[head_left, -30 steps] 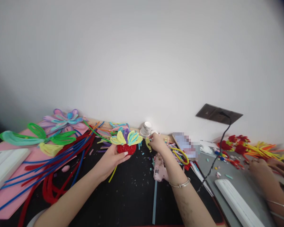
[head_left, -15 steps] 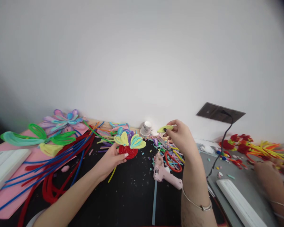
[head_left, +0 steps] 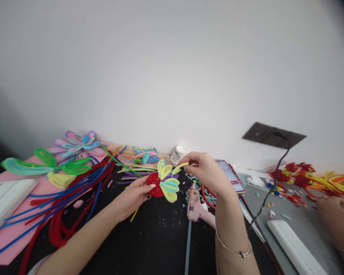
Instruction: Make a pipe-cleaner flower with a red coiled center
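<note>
My left hand (head_left: 139, 192) is closed on a pipe-cleaner flower, its red round part (head_left: 156, 184) between thumb and fingers. Yellow, light-blue and purple petals (head_left: 169, 185) fan out on the flower's right side, and a thin yellow stem (head_left: 134, 214) sticks out below. In a pinch, my right hand (head_left: 199, 168) holds a loose yellow pipe-cleaner petal (head_left: 181, 167) just above the flower's petals; whether the two touch I cannot tell. Below my right hand lies a pink glue gun (head_left: 196, 208) with a pale glue stick (head_left: 188, 244) in its back end.
Red and blue pipe cleaners (head_left: 71, 202) lie at left beside finished flowers (head_left: 78, 147). A small white cup (head_left: 177, 154) stands by the wall. A phone (head_left: 231, 176) lies behind my right wrist. Another person's hand (head_left: 335, 214) is far right. A black cord (head_left: 271, 191) hangs from the socket.
My right hand has moved left with the yellow petal, up to the flower. My left hand has turned the flower so its petals face right. The phone has come into view.
</note>
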`<state>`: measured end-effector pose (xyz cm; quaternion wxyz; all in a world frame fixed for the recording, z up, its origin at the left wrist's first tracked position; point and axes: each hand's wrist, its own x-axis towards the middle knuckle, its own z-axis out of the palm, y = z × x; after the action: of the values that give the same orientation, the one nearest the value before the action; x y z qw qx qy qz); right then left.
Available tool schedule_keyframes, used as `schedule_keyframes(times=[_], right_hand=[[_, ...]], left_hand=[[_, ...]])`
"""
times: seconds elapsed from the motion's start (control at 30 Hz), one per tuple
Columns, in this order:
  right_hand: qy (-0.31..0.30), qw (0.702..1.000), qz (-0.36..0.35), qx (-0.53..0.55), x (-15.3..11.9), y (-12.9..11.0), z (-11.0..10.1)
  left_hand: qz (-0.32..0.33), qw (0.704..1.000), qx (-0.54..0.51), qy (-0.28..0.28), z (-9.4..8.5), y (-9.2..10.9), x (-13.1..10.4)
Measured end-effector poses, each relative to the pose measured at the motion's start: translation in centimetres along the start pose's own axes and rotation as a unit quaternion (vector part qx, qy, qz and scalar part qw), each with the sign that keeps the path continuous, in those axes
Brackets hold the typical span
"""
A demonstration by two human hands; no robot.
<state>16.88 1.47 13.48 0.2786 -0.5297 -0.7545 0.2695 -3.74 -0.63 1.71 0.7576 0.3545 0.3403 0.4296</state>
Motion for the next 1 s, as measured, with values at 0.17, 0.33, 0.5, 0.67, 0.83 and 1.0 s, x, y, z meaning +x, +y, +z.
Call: schedule_keyframes(times=[0.17,0.33,0.5,0.67,0.83,1.0], right_hand=[[-0.038,0.998,-0.046,-0.015,0.7,-0.2,1.7],[-0.051,0.995,-0.075,-0.045,1.4,-0.1,3.6],[-0.049,0.992,-0.075,-0.091,2.1,0.6,4.5],[-0.039,0.993,-0.054,-0.101,2.4,1.2,4.7],[-0.039,0.993,-0.060,-0.097,2.5,1.6,4.8],[-0.055,0.990,-0.088,-0.092,2.5,1.8,4.8]], left_hand=[[-0.017,1.000,0.022,-0.004,-0.1,-0.3,-0.1],[-0.016,0.999,0.018,-0.026,0.2,-0.4,-0.2],[-0.026,1.000,0.016,-0.006,0.1,-0.7,-0.1],[-0.023,0.999,0.022,-0.002,0.1,-0.7,-0.1],[-0.014,0.999,0.038,0.004,0.0,-0.7,-0.1],[-0.014,0.998,0.056,0.010,-0.2,-1.0,0.0]])
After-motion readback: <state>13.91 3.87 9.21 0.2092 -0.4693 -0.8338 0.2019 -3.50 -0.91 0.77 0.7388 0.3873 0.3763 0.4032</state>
